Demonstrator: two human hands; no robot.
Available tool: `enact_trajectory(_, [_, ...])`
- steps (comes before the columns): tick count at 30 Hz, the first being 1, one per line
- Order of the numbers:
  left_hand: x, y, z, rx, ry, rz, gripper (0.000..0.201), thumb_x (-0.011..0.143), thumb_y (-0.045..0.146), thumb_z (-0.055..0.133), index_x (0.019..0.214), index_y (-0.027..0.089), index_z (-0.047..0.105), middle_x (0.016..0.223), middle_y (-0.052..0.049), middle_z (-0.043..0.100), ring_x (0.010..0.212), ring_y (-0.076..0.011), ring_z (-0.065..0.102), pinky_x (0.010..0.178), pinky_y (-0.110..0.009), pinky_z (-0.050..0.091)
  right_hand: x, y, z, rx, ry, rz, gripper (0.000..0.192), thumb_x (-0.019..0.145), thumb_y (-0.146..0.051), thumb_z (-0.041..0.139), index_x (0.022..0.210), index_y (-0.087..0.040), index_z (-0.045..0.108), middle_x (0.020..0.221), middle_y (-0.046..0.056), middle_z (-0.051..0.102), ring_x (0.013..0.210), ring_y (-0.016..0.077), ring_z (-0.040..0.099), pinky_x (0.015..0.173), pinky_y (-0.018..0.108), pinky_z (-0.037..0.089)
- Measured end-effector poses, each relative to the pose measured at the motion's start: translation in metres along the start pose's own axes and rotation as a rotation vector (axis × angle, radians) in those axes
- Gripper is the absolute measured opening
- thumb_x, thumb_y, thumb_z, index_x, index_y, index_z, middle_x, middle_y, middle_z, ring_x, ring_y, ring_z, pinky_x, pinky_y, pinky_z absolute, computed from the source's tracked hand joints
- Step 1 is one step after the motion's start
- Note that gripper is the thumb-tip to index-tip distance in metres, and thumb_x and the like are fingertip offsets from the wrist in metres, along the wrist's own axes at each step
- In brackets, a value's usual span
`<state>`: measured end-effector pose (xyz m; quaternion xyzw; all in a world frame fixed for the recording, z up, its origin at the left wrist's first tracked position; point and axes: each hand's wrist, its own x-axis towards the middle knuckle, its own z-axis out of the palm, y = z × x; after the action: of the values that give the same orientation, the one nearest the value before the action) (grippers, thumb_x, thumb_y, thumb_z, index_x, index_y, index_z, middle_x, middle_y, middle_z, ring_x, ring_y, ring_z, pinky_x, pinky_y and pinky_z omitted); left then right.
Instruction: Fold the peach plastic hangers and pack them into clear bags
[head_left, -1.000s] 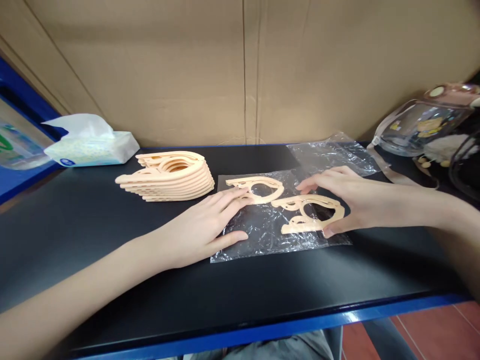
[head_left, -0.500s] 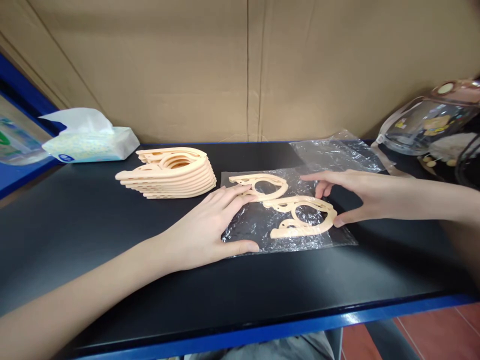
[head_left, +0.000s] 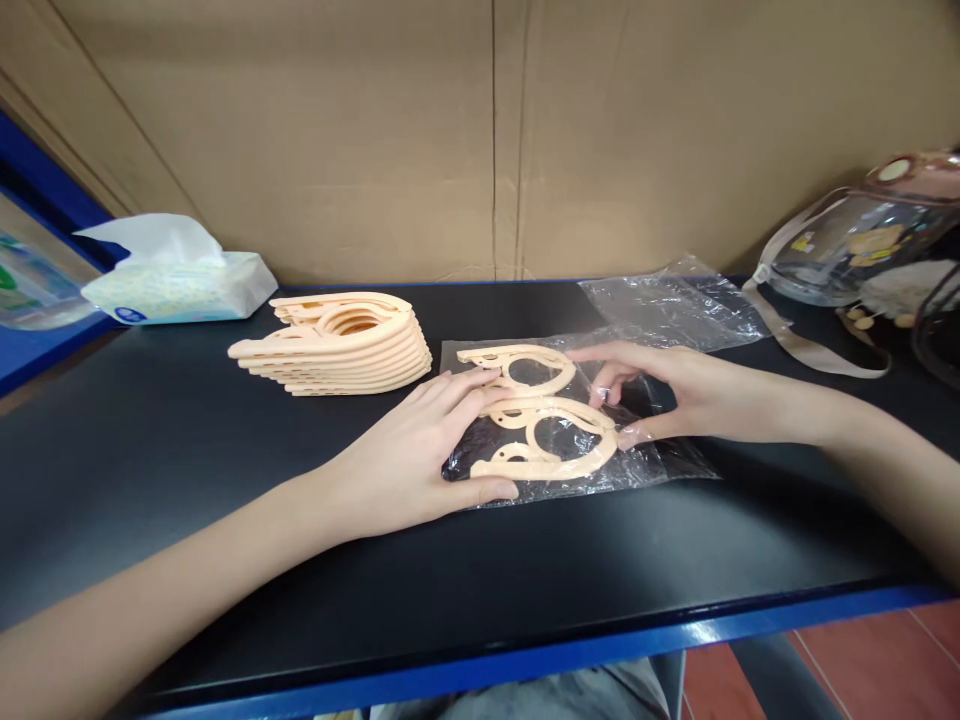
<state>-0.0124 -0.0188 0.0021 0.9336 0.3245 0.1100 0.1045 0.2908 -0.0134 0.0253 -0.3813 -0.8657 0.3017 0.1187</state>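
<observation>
In view are 2 hands, 1 left hand [head_left: 431,445] and 1 right hand [head_left: 667,385]. Loose folding hangers number 2: 1 upper hanger [head_left: 568,374] and 1 lower hanger [head_left: 559,470]. There is 1 hanger stack [head_left: 367,362], perhaps 9 or so pieces, its layers blurring together. Clear plastic bags come to 2, 1 front bag [head_left: 671,465] and 1 back bag [head_left: 675,305]. Also counted: 1 tissue pack [head_left: 180,290], 1 clear bottle [head_left: 840,245], 1 table [head_left: 330,590].

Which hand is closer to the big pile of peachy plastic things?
Left. The left hand lies in front of the pile, to its right; the right hand is farther right, by the round ends of the two flat pieces.
</observation>
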Motion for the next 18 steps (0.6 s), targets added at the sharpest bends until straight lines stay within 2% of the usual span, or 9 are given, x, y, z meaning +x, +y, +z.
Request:
enact_trajectory(7, [-0.0004,0.0009,-0.0011,-0.003,-0.009,0.002,0.074,0.084,0.062,0.055,0.142,0.02,0.036,0.149,-0.012,0.036,0.138,-0.0298,0.032,0.111,-0.046,0.032,0.0074,0.0024,0.0088,0.074,0.036,-0.036,0.075,0.079,-0.041,0.068,0.144,-0.033,0.032,0.101,0.001,0.065,0.092,0.0197,0.061,0.087,0.042,0.048])
enact_trajectory(14, [-0.0011,0.0014,-0.0036,-0.003,-0.001,-0.019,0.088,0.082,0.067,0.054,0.147,0.018,0.023,0.152,-0.013,0.031,0.138,-0.0308,0.031,0.112,-0.046,0.03,0.0063,0.0011,0.0077,0.07,0.037,-0.036,0.074,0.08,-0.039,0.069,0.144,-0.031,0.032,0.1,0.001,0.065,0.089,0.0185,0.06,0.086,0.04,0.048])
enact_trajectory(18, [-0.0023,0.0006,-0.0047,0.008,-0.004,-0.029,0.086,0.083,0.065,0.054,0.148,0.019,0.02,0.151,-0.012,0.033,0.136,-0.0308,0.033,0.11,-0.045,0.032,0.0043,0.0016,0.0055,0.103,0.024,-0.028,0.074,0.08,-0.036,0.069,0.144,-0.03,0.031,0.098,0.0,0.066,0.089,0.017,0.06,0.087,0.037,0.047])
